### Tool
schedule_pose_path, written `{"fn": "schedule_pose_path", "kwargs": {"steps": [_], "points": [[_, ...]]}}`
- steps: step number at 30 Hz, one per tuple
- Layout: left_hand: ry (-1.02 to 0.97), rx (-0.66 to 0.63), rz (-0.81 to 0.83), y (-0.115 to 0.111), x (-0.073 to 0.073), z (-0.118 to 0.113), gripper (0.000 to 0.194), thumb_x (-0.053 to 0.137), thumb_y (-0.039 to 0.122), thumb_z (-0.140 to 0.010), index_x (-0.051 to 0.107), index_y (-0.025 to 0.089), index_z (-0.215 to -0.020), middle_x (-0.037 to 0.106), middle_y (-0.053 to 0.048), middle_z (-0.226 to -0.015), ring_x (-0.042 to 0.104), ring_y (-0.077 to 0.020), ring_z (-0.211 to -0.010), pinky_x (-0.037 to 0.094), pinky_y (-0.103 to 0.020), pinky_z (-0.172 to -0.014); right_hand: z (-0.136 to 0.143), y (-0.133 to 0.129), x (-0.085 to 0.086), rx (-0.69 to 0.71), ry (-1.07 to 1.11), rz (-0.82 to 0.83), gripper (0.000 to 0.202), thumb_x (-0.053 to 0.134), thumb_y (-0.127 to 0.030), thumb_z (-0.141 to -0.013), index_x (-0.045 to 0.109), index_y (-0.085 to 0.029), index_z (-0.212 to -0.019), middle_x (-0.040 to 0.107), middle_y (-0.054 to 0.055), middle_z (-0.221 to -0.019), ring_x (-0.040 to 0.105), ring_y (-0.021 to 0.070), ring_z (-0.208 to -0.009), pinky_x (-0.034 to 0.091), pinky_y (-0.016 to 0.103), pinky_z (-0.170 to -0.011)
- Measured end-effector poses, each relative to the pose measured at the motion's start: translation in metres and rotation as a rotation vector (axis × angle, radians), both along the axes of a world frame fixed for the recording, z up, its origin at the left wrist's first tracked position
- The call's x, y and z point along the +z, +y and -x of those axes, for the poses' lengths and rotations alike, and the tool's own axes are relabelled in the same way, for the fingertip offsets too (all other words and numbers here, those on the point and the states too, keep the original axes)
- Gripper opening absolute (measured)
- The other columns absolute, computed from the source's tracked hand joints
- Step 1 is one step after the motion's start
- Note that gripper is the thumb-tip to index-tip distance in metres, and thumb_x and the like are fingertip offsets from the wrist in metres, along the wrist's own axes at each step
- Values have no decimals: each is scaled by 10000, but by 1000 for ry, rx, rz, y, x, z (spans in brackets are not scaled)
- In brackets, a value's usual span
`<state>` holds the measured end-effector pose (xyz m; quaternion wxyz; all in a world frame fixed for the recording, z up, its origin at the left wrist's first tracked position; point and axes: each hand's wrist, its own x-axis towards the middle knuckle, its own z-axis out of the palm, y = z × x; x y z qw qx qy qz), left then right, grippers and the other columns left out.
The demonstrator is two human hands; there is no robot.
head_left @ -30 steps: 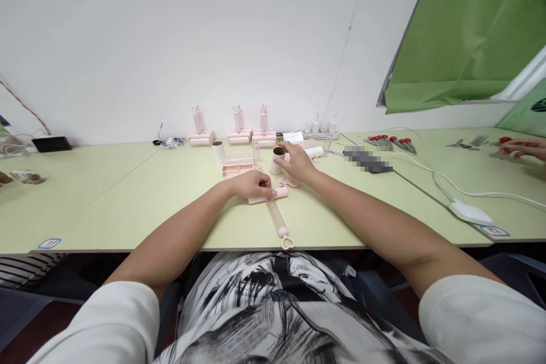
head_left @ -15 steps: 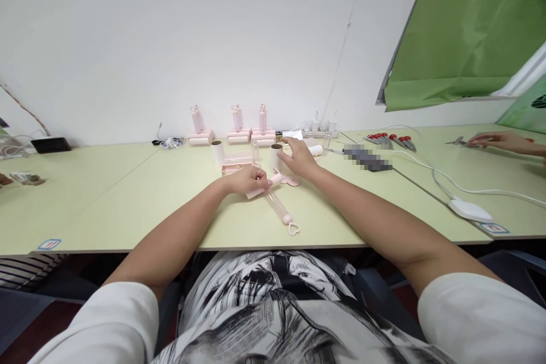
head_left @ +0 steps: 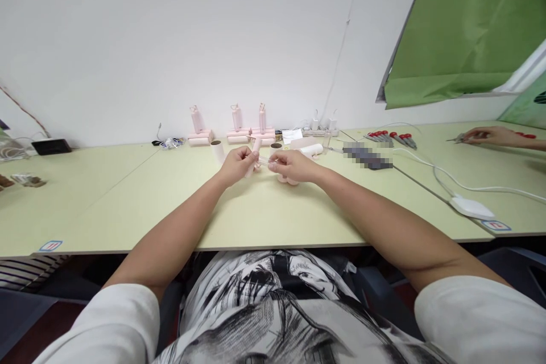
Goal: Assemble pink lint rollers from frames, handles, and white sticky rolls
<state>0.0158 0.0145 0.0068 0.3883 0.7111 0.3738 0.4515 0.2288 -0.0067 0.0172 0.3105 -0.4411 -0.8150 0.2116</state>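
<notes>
My left hand (head_left: 239, 165) is closed round a pale pink roller piece (head_left: 257, 149), which stands tilted above the table. Between my two hands runs a clear plastic piece (head_left: 264, 161); my right hand (head_left: 294, 165) pinches its right end. Some of both pieces is hidden by my fingers. Just below my right hand a flat pink piece (head_left: 288, 180) lies on the table. Behind my hands stand two white tubes with dark open tops, one on the left (head_left: 218, 151) and one on the right (head_left: 276, 148).
Pink rollers with upright handles (head_left: 237, 119) line the wall. A white roll (head_left: 312, 150), a blurred dark object (head_left: 367, 158), red-tipped tools (head_left: 402, 140) and a white cable (head_left: 452, 179) lie to the right. At far right another person's hand (head_left: 486, 135) holds a metal tool.
Both hands have come together over the table. The pink and clear pieces have been lifted and turned, and my right hand has moved from the right tube to the clear piece.
</notes>
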Motion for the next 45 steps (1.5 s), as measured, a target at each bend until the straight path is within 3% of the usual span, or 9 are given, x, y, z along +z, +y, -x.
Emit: {"fn": "schedule_pose_path", "kwargs": {"steps": [3, 7, 13, 19, 22, 29, 34, 45], "points": [[-74, 5, 48, 0, 2, -2, 433, 682, 549, -737, 474, 185, -844, 598, 19, -653, 609, -127, -561, 363, -195, -455, 2, -3, -1, 6, -91, 92, 276, 619, -440, -811, 624, -204, -953, 600, -21, -614, 506, 127, -478, 340, 253, -483], [-186, -32, 200, -4, 7, -2, 511, 664, 496, -771, 418, 234, -1134, 613, 40, -720, 648, -143, -580, 403, -193, -463, -1, -1, 0, -59, -123, 21, 234, 661, -419, -774, 632, -205, -863, 612, -13, -628, 542, 140, -524, 348, 252, -499], [-98, -249, 402, -8, 13, 2, 360, 678, 417, -788, 572, 152, -1008, 614, -14, -755, 625, -124, -582, 509, -248, -527, -6, 2, -3, 5, -92, 63, 262, 646, -470, -773, 595, -216, -814, 601, -26, -568, 514, 131, -449, 343, 250, -463], [-135, -522, 512, -8, 10, 7, 411, 595, 428, -864, 516, 191, -1191, 672, -56, -844, 690, -206, -661, 553, -337, -568, -6, -2, -2, 62, -85, 122, 282, 625, -484, -788, 549, -213, -779, 574, -38, -523, 487, 120, -404, 327, 242, -441], [-176, -596, 541, -7, 9, 7, 438, 623, 414, -847, 502, 205, -1212, 679, -65, -860, 697, -219, -682, 553, -338, -573, -5, -2, 0, 66, -95, 109, 297, 624, -491, -789, 528, -212, -754, 560, -41, -518, 488, 119, -411, 325, 238, -444], [-172, -538, 486, -11, 13, 0, 387, 664, 339, -794, 524, 179, -1118, 612, 2, -676, 615, -140, -521, 515, -276, -509, -5, 1, -3, 26, -126, 107, 297, 625, -486, -790, 516, -215, -742, 568, -42, -534, 491, 123, -435, 337, 249, -472], [-161, -540, 445, -15, 18, -2, 386, 661, 305, -774, 505, 182, -1105, 600, 21, -640, 587, -132, -476, 492, -274, -493, -4, 3, -4, 18, -150, 4, 275, 620, -458, -787, 527, -210, -712, 515, -49, -520, 459, 117, -463, 309, 244, -497], [-151, -614, 345, -21, 19, -2, 418, 687, 416, -801, 488, 186, -1087, 576, 38, -629, 560, -112, -460, 457, -259, -511, -5, 8, -3, -2, -181, -163, 265, 605, -426, -792, 523, -204, -673, 462, -47, -556, 412, 115, -546, 277, 244, -551]]}}
